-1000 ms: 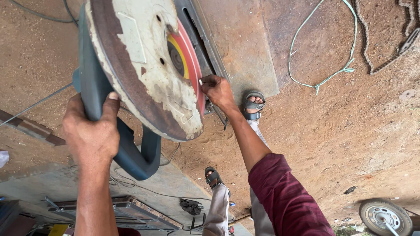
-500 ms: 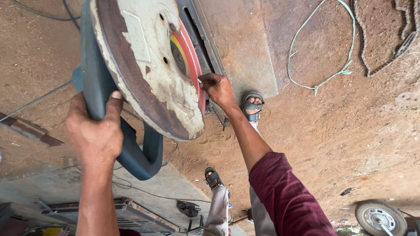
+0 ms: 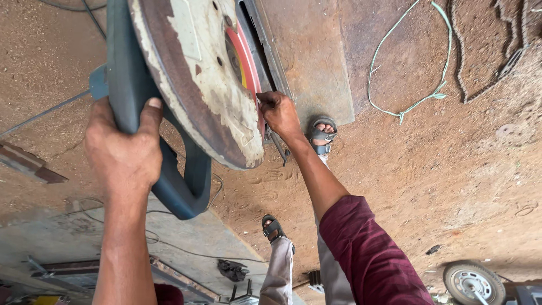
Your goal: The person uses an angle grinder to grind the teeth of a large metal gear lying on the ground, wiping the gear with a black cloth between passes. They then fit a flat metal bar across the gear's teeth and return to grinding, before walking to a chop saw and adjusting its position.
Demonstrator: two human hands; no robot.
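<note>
A chop saw with a worn whitish blade guard (image 3: 203, 79) and a dark teal handle (image 3: 175, 181) fills the upper left. My left hand (image 3: 124, 152) grips the handle's upper bar. My right hand (image 3: 279, 113), on a maroon-sleeved arm, reaches under the guard and pinches at the red cutting disc (image 3: 245, 62), fingertips touching its edge. A rusty metal base plate (image 3: 310, 62) lies on the dirt beyond the disc.
My feet in grey sandals (image 3: 322, 133) stand on sandy ground. A green cord (image 3: 395, 90) loops on the dirt at the right, a chain (image 3: 485, 62) beyond it. A small wheel (image 3: 471, 282) sits lower right. A concrete slab with cables lies lower left.
The saw head has shifted slightly toward the right and nearer the camera. Both hands stay in their grips, the right hand still at the disc.
</note>
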